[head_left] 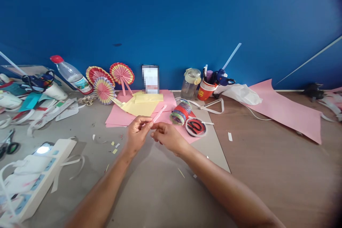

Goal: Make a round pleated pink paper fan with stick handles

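A narrow pink paper strip (pixel 159 113) points up and away to the right, pinched between the thumb and fingers of my left hand (pixel 139 133). My right hand (pixel 171 138) meets it at the strip's near end, fingers curled in and the index fingertip against the left thumb. The strip's lower end is hidden by my fingers. Just beyond lie pink paper sheets (pixel 112 119) and yellow paper (pixel 141 107). Right of the strip are a roll of coloured tapes (pixel 181 112) and a round clear-rimmed case (pixel 196 127) with black and red inside.
Paper rosette fans (pixel 121 73), a phone (pixel 150 80), a bottle (pixel 72 74), a clear jar (pixel 191 83) and a red cup of tools (pixel 207 89) line the blue wall. A power strip (pixel 40 181) and scissors (pixel 10 146) lie left; a large pink sheet (pixel 288 114) lies right.
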Motion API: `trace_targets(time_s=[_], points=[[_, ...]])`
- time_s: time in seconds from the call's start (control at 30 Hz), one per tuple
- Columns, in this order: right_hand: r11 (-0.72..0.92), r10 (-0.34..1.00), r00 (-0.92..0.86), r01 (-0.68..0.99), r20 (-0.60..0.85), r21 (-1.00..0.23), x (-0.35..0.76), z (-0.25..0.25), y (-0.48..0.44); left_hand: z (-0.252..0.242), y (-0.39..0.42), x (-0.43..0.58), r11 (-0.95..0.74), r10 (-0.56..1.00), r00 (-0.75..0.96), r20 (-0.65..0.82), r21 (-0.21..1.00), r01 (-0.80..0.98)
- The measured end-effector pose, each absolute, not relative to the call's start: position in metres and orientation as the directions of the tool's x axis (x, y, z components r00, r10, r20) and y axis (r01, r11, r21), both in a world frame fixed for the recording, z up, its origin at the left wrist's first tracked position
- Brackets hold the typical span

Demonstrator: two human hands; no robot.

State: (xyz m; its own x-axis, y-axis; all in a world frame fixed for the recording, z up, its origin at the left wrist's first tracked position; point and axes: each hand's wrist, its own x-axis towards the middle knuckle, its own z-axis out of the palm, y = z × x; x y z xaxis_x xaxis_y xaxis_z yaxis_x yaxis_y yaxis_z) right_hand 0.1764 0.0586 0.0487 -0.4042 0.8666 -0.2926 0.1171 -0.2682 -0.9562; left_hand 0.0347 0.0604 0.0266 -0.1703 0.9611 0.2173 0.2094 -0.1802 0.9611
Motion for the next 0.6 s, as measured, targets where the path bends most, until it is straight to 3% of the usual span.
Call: trace_targets(time_s=[0.23,0.4,0.5,0.6], points=[[0.093,0.910,-0.406,0.394,-0.083,-0.914,0.190,0.056,0.059,0.023,0.060,0.032,-0.208,0.958,-0.106,0.266,0.902,0.379],[0.383,0.892,-0.443,0.627,0.094,-0.678,0.199,0.065,0.058,0.023,0.062,0.032,-0.346,0.915,0.023,0.402,0.755,0.557],[0.512,0.851,-0.486,0.686,0.198,-0.517,0.207,0.075,0.058,0.025,0.062,0.032,-0.400,0.893,0.097,0.439,0.678,0.617],[0.564,0.824,-0.493,0.667,0.280,-0.486,0.217,0.085,0.058,0.031,0.061,0.033,-0.400,0.907,0.165,0.388,0.671,0.624]])
